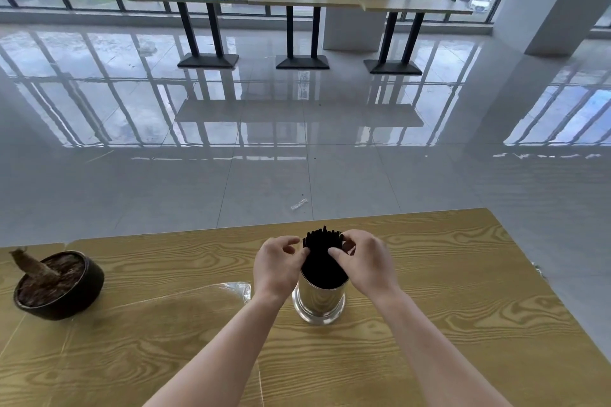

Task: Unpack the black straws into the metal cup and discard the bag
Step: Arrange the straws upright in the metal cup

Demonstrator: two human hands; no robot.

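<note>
The wood tabletop (429, 291) is big and yellow. A clear bag (185, 311) lies flat on it, left of the left grip. Far to the left sits a dark pot (62, 287) full of brown bits. The metal cup (319, 302) stands upright, just below both grips. The black straws (322, 254) stand in the cup, between the grips. The left hand (277, 264) pinches the bunch from the left with curled fingers. The right hand (365, 263) pinches it from the right.
</note>
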